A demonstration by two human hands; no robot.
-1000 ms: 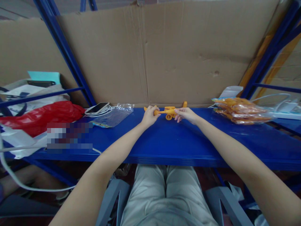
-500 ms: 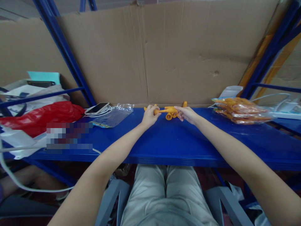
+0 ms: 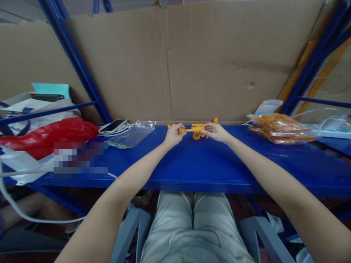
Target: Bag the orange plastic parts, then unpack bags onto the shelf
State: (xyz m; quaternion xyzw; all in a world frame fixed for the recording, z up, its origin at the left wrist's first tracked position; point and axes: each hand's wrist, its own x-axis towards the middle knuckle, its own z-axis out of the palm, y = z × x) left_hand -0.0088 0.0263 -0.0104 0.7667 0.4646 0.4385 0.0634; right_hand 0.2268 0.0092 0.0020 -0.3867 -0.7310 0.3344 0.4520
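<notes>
An orange plastic toy (image 3: 195, 130) with a threaded rod and small wheels lies near the back of the blue shelf (image 3: 192, 164), close to the cardboard wall. My left hand (image 3: 172, 135) pinches the rod's left end with thumb and fingers closed. At the toy's right end my right hand (image 3: 216, 132) grips the body, fingers curled. Another small orange piece (image 3: 215, 120) stands just behind my right hand.
A clear empty bag (image 3: 134, 134), a phone (image 3: 113, 125) with white cable and a red bag (image 3: 46, 137) lie at the left. Bagged orange toys (image 3: 279, 128) are stacked at the right. A cardboard sheet (image 3: 192, 62) backs the shelf. My knees show below.
Both hands have stayed on the toy, shifting their grip slightly. The toy has turned a little between them and sits a bit higher.
</notes>
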